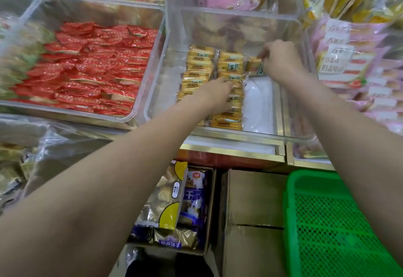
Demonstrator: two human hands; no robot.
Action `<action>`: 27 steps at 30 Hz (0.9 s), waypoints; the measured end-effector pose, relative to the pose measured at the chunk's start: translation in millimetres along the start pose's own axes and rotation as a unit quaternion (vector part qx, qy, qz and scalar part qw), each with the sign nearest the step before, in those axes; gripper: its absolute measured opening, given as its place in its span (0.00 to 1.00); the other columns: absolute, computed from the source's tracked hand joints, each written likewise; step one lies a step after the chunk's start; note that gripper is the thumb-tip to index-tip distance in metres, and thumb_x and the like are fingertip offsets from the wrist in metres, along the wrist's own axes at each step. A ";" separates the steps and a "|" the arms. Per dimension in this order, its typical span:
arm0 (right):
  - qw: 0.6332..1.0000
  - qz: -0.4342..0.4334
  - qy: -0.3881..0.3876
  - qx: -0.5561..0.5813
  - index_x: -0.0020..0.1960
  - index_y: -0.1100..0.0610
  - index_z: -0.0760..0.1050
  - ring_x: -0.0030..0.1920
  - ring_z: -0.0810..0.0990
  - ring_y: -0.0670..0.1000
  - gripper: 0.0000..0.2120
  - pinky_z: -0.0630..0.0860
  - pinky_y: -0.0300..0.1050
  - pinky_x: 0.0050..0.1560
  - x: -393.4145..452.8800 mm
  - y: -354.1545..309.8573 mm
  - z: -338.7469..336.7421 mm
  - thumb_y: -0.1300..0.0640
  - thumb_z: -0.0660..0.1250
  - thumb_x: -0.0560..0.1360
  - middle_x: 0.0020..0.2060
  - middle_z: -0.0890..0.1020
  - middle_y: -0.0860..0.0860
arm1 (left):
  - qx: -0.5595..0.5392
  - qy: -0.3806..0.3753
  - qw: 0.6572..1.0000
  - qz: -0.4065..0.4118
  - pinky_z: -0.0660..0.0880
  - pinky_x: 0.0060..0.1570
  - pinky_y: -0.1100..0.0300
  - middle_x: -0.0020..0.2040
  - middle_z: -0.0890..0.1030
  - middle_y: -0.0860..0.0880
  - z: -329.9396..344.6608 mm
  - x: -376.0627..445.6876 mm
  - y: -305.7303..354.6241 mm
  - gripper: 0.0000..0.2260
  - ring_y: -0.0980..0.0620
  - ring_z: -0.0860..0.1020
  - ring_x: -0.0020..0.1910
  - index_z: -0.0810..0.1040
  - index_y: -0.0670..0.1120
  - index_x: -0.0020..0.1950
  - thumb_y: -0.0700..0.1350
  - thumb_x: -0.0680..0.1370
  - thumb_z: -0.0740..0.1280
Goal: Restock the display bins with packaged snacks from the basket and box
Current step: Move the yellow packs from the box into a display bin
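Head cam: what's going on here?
A person is filling a clear bin with yellow snack packs. The left hand presses on the two finished rows; the right hand places a pack at the far end of a third row, where white bin floor shows. A green basket sits below.

— Can you read anything on the yellow snack packs [230,67] under the left hand [218,93]?

— Dark characters, too blurred to make out.

— And right of the right hand [281,58]?

— The pink-and-white packs [335,58] seem to read "奶盖吐司", uncertainly.

— Below the arms?

— The blue bag [193,198] in the cardboard box [250,200] shows a large white "王"; nothing else is legible.
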State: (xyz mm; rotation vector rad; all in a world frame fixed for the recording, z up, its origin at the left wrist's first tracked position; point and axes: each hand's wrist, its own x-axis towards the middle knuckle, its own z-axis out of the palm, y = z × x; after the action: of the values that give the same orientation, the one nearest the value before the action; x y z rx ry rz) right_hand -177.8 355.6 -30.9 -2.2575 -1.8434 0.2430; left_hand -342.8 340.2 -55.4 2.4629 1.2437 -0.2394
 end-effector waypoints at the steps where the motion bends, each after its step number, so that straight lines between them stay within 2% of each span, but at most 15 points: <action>1: 0.999 -0.015 -0.006 0.042 0.53 0.59 0.80 0.54 0.78 0.61 0.17 0.75 0.51 0.57 -12.3 -8.8 -6.6 0.69 0.56 0.74 0.53 0.81 0.60 | -0.040 0.044 0.998 -0.002 0.64 0.68 0.51 0.74 0.61 0.41 -3.7 -9.7 -1.2 0.26 0.43 0.64 0.71 0.60 0.41 0.74 0.43 0.77 0.63; 4: 0.986 -0.104 -0.019 0.127 0.48 0.60 0.83 0.48 0.81 0.57 0.17 0.75 0.48 0.54 -51.2 -54.0 -21.6 0.69 0.57 0.73 0.45 0.84 0.58 | -0.149 0.202 0.968 0.003 0.67 0.56 0.55 0.62 0.73 0.40 -17.7 -49.3 -10.6 0.17 0.43 0.72 0.60 0.72 0.38 0.64 0.39 0.76 0.61; 7: 0.966 -0.164 0.005 0.201 0.41 0.57 0.83 0.40 0.81 0.54 0.15 0.75 0.44 0.46 -77.2 -118.0 -31.9 0.68 0.59 0.70 0.35 0.83 0.53 | -0.196 0.329 0.924 0.016 0.72 0.48 0.53 0.51 0.76 0.41 -26.3 -106.7 -39.4 0.14 0.43 0.76 0.49 0.76 0.37 0.53 0.39 0.72 0.56; 9: 0.947 -0.187 0.001 0.260 0.38 0.54 0.81 0.37 0.81 0.51 0.14 0.74 0.43 0.43 -95.2 -166.6 -33.0 0.66 0.58 0.68 0.32 0.80 0.48 | -0.203 0.373 0.905 0.000 0.71 0.44 0.59 0.49 0.76 0.43 -27.2 -154.3 -70.9 0.14 0.49 0.75 0.46 0.76 0.38 0.50 0.39 0.71 0.55; 11: 0.930 -0.233 -0.021 0.285 0.38 0.55 0.81 0.36 0.79 0.49 0.14 0.73 0.44 0.42 -121.8 -220.5 -25.1 0.63 0.57 0.67 0.32 0.79 0.46 | -0.214 0.401 0.890 -0.040 0.69 0.43 0.62 0.46 0.75 0.44 -26.1 -205.4 -108.0 0.12 0.53 0.73 0.44 0.76 0.38 0.48 0.38 0.70 0.56; 14: 0.897 -0.328 -0.094 0.281 0.40 0.58 0.82 0.40 0.79 0.52 0.14 0.73 0.47 0.46 -169.5 -307.6 6.8 0.62 0.56 0.67 0.37 0.82 0.50 | -0.215 0.430 0.866 -0.138 0.69 0.44 0.61 0.44 0.76 0.44 -15.4 -280.0 -174.3 0.10 0.55 0.73 0.43 0.77 0.39 0.45 0.39 0.70 0.59; 16: 0.882 -0.377 -0.166 0.231 0.43 0.59 0.81 0.45 0.80 0.56 0.13 0.73 0.49 0.49 -195.1 -362.6 37.3 0.63 0.57 0.70 0.42 0.83 0.55 | -0.207 0.417 0.863 -0.196 0.70 0.44 0.59 0.44 0.77 0.44 -0.9 -322.8 -222.2 0.07 0.54 0.74 0.42 0.78 0.40 0.45 0.37 0.71 0.61; 18: 0.882 -0.376 -0.247 0.139 0.51 0.60 0.79 0.51 0.78 0.58 0.14 0.73 0.50 0.51 -210.1 -409.8 73.4 0.65 0.56 0.74 0.48 0.82 0.57 | -0.205 0.377 0.870 -0.243 0.71 0.46 0.58 0.47 0.76 0.44 14.0 -355.2 -270.0 0.09 0.50 0.76 0.42 0.78 0.40 0.48 0.36 0.71 0.61; 20: 0.886 -0.344 -0.308 0.043 0.61 0.60 0.73 0.56 0.74 0.60 0.16 0.71 0.48 0.51 -213.4 -444.3 110.7 0.66 0.54 0.76 0.54 0.75 0.60 | -0.206 0.293 0.887 -0.291 0.73 0.51 0.55 0.53 0.73 0.44 27.4 -375.8 -313.6 0.11 0.46 0.77 0.45 0.77 0.41 0.54 0.36 0.73 0.61; 21: 0.885 -0.329 -0.329 -0.005 0.65 0.59 0.69 0.59 0.72 0.62 0.19 0.70 0.50 0.53 -212.2 -458.0 129.4 0.67 0.54 0.76 0.58 0.71 0.61 | -0.210 0.229 0.899 -0.310 0.72 0.54 0.53 0.57 0.71 0.42 33.6 -384.5 -332.4 0.13 0.44 0.77 0.49 0.75 0.41 0.58 0.37 0.74 0.62; 24: 0.870 -0.275 -0.378 -0.158 0.74 0.57 0.59 0.69 0.61 0.65 0.26 0.65 0.57 0.64 -204.9 -485.0 178.9 0.69 0.52 0.77 0.70 0.59 0.63 | -0.215 0.049 0.919 -0.326 0.67 0.62 0.56 0.64 0.68 0.38 46.8 -405.0 -377.4 0.20 0.41 0.70 0.63 0.68 0.41 0.68 0.40 0.76 0.64; 25: 0.866 -0.263 -0.377 -0.195 0.74 0.57 0.59 0.70 0.59 0.65 0.25 0.63 0.58 0.66 -204.9 -491.7 192.5 0.68 0.52 0.77 0.71 0.57 0.63 | -0.218 0.020 0.921 -0.322 0.66 0.62 0.56 0.65 0.69 0.38 50.0 -411.6 -389.5 0.21 0.41 0.69 0.64 0.68 0.41 0.69 0.40 0.76 0.64; 27: 0.869 -0.262 -0.332 -0.255 0.71 0.60 0.65 0.69 0.59 0.63 0.21 0.63 0.56 0.66 -207.1 -502.5 213.2 0.66 0.54 0.78 0.69 0.60 0.63 | -0.226 -0.009 0.921 -0.317 0.69 0.61 0.54 0.64 0.71 0.41 56.8 -423.4 -411.3 0.19 0.43 0.72 0.62 0.69 0.42 0.67 0.40 0.76 0.63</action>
State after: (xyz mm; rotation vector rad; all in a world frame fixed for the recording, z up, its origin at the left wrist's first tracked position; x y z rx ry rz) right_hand -749.6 262.2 -102.6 -1.9580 -3.1242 0.5402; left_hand -924.6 227.1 -77.6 1.6164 1.8193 -0.1173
